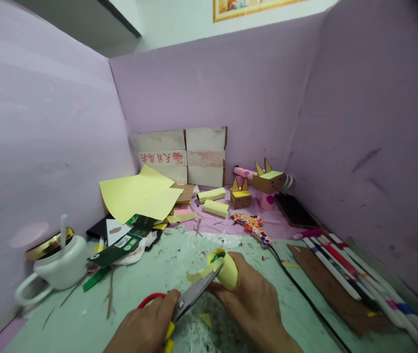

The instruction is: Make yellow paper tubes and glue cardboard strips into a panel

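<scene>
My left hand (150, 321) is wrapped round the handles of a pair of scissors (196, 295), which show red and yellow. The blades point up and to the right, their tips at the rim of a yellow paper tube (231, 274). That tube is gripped between the thumb and fingers of my right hand (255, 299), its mouth tilted to the left. A narrow yellow strip (198, 274) curls off the rim beside the blades. Some green shows inside the tube. Below the hands, a small yellow paper scrap (206, 320) lies on the mat (139, 294).
Two yellow tubes (216, 208) and cardboard cat-eared boxes (241, 198) stand behind. A patterned glue gun (251, 226) trails a black cord (304, 291) rightward. Markers (363, 279) and a phone (297, 211) lie right. Yellow sheets (139, 193) and a white pot (62, 264) are left.
</scene>
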Demonstrator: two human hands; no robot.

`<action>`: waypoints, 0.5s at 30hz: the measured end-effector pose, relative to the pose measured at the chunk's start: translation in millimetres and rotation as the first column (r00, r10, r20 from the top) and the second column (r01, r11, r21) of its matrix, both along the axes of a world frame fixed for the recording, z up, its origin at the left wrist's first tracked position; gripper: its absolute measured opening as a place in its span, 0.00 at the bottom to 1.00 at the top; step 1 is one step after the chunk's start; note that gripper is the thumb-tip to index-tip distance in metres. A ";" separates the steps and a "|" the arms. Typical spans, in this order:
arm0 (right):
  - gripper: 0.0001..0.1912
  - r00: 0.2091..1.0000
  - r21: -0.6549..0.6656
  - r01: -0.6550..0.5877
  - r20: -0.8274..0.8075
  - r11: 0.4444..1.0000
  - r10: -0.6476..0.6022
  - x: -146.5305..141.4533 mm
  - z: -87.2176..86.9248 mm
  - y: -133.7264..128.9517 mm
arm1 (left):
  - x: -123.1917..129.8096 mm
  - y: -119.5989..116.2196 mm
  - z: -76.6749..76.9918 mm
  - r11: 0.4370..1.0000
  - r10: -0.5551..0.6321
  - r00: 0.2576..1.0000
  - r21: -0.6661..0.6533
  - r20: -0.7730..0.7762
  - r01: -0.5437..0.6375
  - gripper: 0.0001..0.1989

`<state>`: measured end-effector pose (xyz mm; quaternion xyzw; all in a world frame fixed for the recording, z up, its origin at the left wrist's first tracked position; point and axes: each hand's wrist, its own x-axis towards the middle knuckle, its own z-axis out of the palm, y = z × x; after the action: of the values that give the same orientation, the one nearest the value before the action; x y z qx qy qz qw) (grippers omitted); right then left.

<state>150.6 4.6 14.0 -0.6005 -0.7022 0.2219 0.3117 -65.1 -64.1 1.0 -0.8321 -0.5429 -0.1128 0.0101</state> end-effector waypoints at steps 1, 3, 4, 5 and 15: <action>0.18 0.997 -0.011 -0.035 -0.062 0.999 0.034 1.1 1.2 1.5 | -1.1 0.4 0.1 1.000 -0.011 1.000 0.011 0.006 0.011 0.24; 0.20 0.946 -0.071 -0.206 -0.271 0.976 0.180 3.6 3.4 6.0 | -3.0 1.2 0.9 0.999 -0.028 0.999 0.033 0.021 0.028 0.24; 0.20 0.875 -0.104 -0.338 -0.401 0.935 0.272 4.8 4.1 8.5 | -3.9 1.2 1.5 0.998 -0.035 0.999 0.045 0.025 0.034 0.25; 0.20 0.780 -0.124 -0.472 -0.520 0.873 0.348 5.9 4.2 10.8 | -4.5 0.8 2.0 0.998 -0.039 0.999 0.058 0.023 0.038 0.25; 0.11 0.912 -0.158 -0.360 -0.266 0.920 0.311 1.0 -1.8 7.2 | 3.6 -5.5 15.0 0.998 0.069 0.992 0.003 -0.108 -0.069 0.28</action>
<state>151.6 11.8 12.2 -0.4683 -0.7268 0.4126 0.2867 -61.5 -69.6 16.1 -0.8179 -0.5698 -0.0669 0.0431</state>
